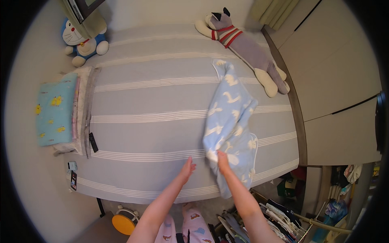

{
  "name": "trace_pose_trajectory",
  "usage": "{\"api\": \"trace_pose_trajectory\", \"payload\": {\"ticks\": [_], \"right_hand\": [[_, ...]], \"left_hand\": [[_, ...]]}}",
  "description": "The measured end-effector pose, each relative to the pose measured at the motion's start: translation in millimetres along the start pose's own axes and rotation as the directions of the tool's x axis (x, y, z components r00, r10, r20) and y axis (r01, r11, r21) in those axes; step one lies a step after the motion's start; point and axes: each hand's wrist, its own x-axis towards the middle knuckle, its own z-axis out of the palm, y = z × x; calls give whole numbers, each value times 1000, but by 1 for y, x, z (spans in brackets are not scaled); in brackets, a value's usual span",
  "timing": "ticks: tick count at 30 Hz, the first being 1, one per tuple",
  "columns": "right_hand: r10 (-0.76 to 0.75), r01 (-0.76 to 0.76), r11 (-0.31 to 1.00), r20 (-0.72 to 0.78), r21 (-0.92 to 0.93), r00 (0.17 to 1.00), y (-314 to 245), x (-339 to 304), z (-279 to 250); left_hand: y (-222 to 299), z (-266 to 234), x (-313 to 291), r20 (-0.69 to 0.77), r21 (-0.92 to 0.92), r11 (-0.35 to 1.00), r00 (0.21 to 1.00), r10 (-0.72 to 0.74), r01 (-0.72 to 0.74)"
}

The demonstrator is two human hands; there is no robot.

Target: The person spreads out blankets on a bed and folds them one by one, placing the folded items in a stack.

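A light blue blanket with white animal shapes [233, 109] lies bunched lengthwise across the right part of the bed, its near end hanging over the bed's front edge. My right hand [222, 162] is closed on the blanket's left side, close to the near end. To its left, my left hand [187, 167] hovers over the striped grey sheet [150, 135], fingers apart and holding nothing. A gap separates the left hand from the blanket.
A long grey plush cat [249, 48] lies at the far right, and a blue-white plush toy [86, 44] sits far left. Pillows with a turquoise cover [56, 111], a black remote [93, 142] and a phone [73, 180] line the left side. Clothes racks [279, 214] stand near right.
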Motion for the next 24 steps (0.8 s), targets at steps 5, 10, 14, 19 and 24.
{"api": "trace_pose_trajectory", "payload": {"ticks": [5, 10, 14, 19, 24], "right_hand": [[182, -107, 972, 391, -207, 902, -66, -121, 92], [140, -34, 959, 368, -280, 919, -61, -164, 135], [104, -19, 974, 369, -226, 924, -100, -197, 202], [-41, 35, 999, 444, 22, 895, -154, -246, 287], [76, -159, 962, 341, 221, 937, -207, -271, 324]], "left_hand": [[65, -56, -24, 529, -756, 324, 822, -210, 569], [70, -122, -57, -33, -864, 499, 980, -196, 71], [133, -198, -114, -178, -795, 593, 984, -24, -129], [193, -293, -166, -230, -700, 643, 951, 207, -310], [196, -353, -205, -110, -99, 794, 800, 590, -599]]}}
